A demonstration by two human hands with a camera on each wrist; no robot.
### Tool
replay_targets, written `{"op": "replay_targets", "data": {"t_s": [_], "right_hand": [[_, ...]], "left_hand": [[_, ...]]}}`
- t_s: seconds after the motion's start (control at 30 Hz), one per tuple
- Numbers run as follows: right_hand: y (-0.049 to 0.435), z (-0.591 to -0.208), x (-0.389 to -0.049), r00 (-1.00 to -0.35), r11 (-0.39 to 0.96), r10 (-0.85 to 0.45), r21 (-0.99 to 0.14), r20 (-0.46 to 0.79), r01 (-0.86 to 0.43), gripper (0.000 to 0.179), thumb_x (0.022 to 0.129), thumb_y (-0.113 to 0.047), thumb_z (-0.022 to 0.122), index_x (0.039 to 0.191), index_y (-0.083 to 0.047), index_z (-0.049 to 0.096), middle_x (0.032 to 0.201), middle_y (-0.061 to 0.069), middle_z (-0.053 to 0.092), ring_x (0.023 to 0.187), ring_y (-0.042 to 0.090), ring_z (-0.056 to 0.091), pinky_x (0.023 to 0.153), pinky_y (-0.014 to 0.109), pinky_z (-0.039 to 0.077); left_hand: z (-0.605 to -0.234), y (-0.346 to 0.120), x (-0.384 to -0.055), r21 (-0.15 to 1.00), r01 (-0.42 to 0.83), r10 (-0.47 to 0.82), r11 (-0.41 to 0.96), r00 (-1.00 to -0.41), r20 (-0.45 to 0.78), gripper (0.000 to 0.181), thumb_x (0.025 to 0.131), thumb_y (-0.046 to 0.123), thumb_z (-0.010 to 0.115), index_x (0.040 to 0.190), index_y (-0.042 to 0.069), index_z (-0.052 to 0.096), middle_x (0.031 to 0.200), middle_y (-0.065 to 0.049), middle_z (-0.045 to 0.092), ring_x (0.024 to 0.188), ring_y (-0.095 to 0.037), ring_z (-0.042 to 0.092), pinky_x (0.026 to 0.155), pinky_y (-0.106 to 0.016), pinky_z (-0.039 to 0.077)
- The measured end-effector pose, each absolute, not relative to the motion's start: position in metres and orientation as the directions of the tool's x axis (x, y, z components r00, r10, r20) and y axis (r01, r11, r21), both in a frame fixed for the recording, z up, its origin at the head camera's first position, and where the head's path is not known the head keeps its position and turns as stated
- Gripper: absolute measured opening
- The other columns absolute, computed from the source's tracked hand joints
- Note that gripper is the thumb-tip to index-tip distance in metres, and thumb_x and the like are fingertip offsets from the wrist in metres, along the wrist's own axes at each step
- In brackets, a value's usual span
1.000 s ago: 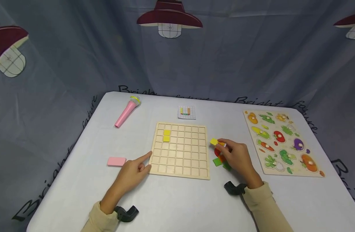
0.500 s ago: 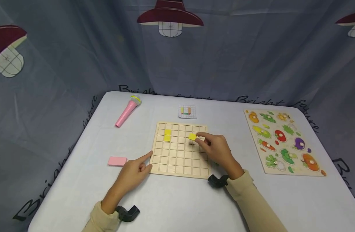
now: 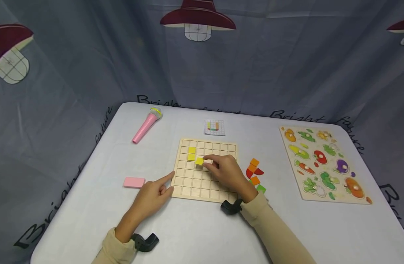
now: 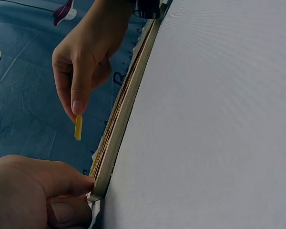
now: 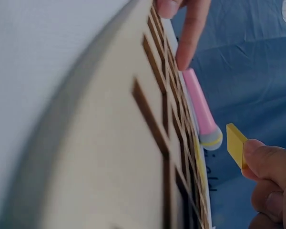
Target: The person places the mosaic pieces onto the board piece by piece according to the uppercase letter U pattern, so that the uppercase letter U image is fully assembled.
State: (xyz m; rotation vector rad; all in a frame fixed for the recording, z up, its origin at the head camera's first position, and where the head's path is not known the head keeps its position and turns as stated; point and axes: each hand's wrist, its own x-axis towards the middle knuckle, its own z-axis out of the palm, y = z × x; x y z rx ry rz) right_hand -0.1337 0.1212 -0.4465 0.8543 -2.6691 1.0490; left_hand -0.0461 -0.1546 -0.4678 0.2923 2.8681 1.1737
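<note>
Between thumb and forefinger of my right hand (image 3: 225,170), a square yellow tile (image 3: 199,161) is pinched by its edge. The tile is held above a wooden grid board (image 3: 195,182), and the right wrist view shows this yellow tile (image 5: 236,145) raised off the surface. Two more yellow tiles (image 3: 191,153) sit in neighbouring cells near the board's upper left. My left hand (image 3: 152,196) touches the board's left edge with a straight index finger and the thumb; its other fingers are curled under.
Loose orange tiles (image 3: 254,162), with red and green pieces, lie right of the board. Behind it is a small pattern card (image 3: 214,127). A pink toy microphone (image 3: 146,125) and pink block (image 3: 134,182) lie left; a vegetable puzzle (image 3: 323,172) is far right.
My right hand has carried the yellow tile leftward from the loose pieces to above the board, uncovering those pieces. The left hand has stayed at the board's edge.
</note>
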Motion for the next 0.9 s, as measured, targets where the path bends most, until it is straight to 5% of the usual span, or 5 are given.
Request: {"op": "replay_targets", "data": {"t_s": [0.9], "right_hand": [[0.092, -0.472, -0.149, -0.805, 0.594, -0.517, -0.554, 0.292, -0.583, 0.017, 0.096, -0.021, 0.073, 0.109, -0.011, 0.079, 0.055, -0.014, 0.045, 0.048, 0.001, 0.037, 0.05, 0.023, 0.034]], "left_hand": [[-0.466, -0.155, -0.047, 0.703, 0.148, 0.19, 0.696, -0.982, 0.019, 0.053, 0.095, 0.015, 0.07, 0.146, 0.014, 0.059, 0.052, 0.012, 0.041, 0.047, 0.0, 0.031, 0.048, -0.022, 0.027]]}}
